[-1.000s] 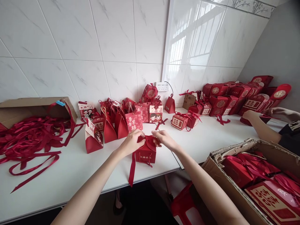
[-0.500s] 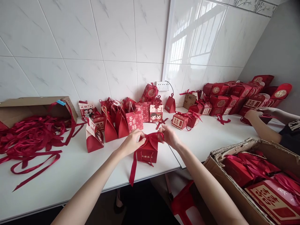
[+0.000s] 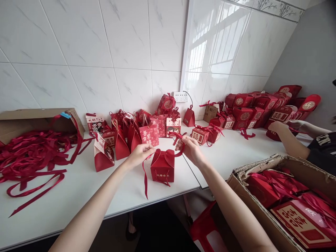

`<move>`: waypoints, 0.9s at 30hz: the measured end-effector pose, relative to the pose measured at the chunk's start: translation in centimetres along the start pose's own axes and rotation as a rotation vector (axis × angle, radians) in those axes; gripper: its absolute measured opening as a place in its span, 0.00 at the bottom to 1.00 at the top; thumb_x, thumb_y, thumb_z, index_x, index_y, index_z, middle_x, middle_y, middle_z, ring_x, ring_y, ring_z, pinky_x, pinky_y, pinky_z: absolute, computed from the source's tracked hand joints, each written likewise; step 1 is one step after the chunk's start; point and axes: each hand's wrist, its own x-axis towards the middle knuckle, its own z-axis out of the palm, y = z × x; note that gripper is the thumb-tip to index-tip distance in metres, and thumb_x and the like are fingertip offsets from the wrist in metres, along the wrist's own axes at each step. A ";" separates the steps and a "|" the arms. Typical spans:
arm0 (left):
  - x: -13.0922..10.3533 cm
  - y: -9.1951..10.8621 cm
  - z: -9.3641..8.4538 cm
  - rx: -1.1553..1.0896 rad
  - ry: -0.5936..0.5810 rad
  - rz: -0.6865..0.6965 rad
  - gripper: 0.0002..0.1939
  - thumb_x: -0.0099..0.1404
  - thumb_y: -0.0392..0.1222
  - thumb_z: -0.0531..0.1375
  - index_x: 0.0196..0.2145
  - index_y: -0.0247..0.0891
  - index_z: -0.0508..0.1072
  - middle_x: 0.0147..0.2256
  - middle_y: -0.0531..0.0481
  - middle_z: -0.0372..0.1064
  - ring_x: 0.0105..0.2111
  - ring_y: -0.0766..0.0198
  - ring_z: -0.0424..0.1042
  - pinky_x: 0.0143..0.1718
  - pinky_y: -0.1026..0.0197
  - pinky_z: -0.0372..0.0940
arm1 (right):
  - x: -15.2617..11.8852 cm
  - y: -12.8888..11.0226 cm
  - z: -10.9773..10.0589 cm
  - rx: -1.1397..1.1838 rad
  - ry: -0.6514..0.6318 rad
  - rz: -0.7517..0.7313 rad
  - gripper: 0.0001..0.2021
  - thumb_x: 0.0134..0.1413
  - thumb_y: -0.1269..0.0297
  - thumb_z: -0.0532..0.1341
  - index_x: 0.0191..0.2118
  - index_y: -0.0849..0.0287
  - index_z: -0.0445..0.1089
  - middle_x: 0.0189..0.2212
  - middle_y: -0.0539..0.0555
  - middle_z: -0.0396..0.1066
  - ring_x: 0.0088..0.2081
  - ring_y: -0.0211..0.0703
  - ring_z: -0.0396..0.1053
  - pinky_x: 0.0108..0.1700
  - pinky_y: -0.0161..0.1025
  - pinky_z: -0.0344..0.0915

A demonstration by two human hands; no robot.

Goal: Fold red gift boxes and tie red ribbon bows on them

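Observation:
A small red gift box [image 3: 163, 167] with rounded top flaps and a twisted cord handle stands upright on the white table [image 3: 126, 196], close to its front edge. My left hand [image 3: 143, 154] is pinched on a red ribbon [image 3: 145, 180] at the box's upper left, and the ribbon's tail hangs down beside the box. Over the upper right of the box, my right hand [image 3: 191, 148] is closed on a ribbon too, which loops from the flaps up past the fingertips. Whether both hands hold one and the same ribbon is hidden behind the box top.
A carton [image 3: 39, 115] spills a heap of red ribbons [image 3: 34, 154] at left. Several red gift boxes [image 3: 120, 141] stand behind my hands. At right are stacked boxes [image 3: 244, 113], a co-worker's hands [image 3: 280, 129] and an open carton [image 3: 233, 178] of ribboned boxes.
The ribbon bunched across the box top has come up off it, baring the flaps. My hands have drawn slightly apart, and the ribbon end at my right hand now sticks up.

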 end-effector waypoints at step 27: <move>-1.8 -1.2 -4.7 -0.155 -0.273 -0.400 0.16 0.49 0.47 0.67 0.34 0.39 0.71 0.17 0.62 0.51 0.14 0.75 0.47 0.21 0.66 0.54 | -1.3 -3.8 -3.6 -0.036 0.599 -0.383 0.17 0.36 0.51 0.69 0.25 0.58 0.66 0.22 0.46 0.68 0.25 0.35 0.67 0.27 0.33 0.67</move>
